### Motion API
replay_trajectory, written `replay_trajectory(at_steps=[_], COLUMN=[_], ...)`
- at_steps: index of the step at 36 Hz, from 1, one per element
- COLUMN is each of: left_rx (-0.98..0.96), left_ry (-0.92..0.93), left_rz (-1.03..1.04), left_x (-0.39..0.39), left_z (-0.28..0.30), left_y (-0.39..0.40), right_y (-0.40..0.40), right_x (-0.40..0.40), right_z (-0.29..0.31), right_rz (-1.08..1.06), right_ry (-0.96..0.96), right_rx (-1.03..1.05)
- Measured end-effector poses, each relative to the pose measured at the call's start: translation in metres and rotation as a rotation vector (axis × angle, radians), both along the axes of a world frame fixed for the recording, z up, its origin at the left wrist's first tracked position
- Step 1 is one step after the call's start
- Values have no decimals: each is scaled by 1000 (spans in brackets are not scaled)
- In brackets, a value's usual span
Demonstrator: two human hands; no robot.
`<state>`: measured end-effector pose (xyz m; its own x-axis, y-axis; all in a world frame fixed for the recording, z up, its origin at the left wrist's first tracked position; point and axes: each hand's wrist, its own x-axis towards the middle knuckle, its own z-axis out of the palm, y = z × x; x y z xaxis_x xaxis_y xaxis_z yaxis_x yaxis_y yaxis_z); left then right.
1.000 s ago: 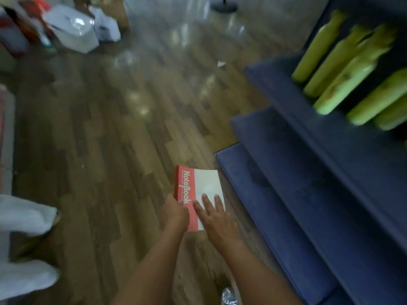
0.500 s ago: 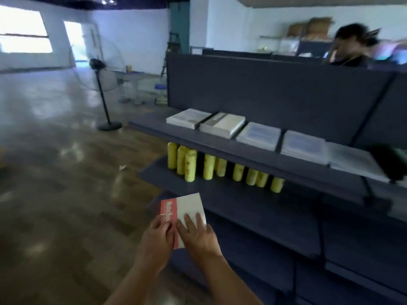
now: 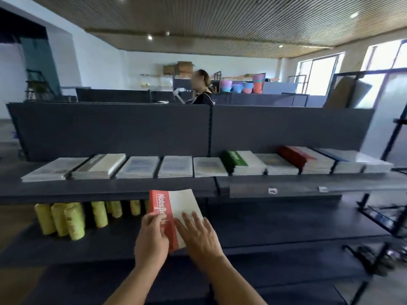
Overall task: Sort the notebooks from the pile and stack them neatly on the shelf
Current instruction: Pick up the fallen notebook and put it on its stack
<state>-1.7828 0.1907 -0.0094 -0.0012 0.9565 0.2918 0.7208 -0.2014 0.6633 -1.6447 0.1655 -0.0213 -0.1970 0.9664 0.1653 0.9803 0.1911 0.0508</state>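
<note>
Raised: we have lifted the notebook [image 3: 178, 213] from floor level to the shelf [image 3: 88, 191] edge | left grip [image 3: 152, 237] clasps its red spine, right grip [image 3: 199, 235] released, flat on cover | carry level to red stack [image 3: 296, 158], up-right of grips; square edges

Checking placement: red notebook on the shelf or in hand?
In hand: left hand grips the red edge of the notebook, right hand lies flat on its cover.

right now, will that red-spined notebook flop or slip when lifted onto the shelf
Probably light and floppy: the notebook looks thin, with the left hand gripping its red spine and the right hand flat on the cover. Its smooth-looking cover may slide.
</note>
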Motion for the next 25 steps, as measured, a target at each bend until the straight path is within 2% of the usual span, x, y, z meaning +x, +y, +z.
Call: replay_trajectory(at_steps=[8, 14, 17, 20, 25], left_rx=[133, 185, 225, 264, 280], left_ry=[153, 151, 159, 147, 138], left_rz=[-172, -234, -257, -293, -329], left_x=[133, 244, 298, 346, 413], left_z=[15, 29, 39, 49, 60], left_y=[5, 5, 4, 5, 11], right_y=[-26, -38, -35, -31, -26], right_x=[132, 238, 296, 349, 420], right_z=[32, 51, 54, 60, 73], right_rz=[-155, -219, -178, -209, -214], right_ry=[-45, -97, -53, -113, -116], right_rx=[44, 225, 245, 147, 198])
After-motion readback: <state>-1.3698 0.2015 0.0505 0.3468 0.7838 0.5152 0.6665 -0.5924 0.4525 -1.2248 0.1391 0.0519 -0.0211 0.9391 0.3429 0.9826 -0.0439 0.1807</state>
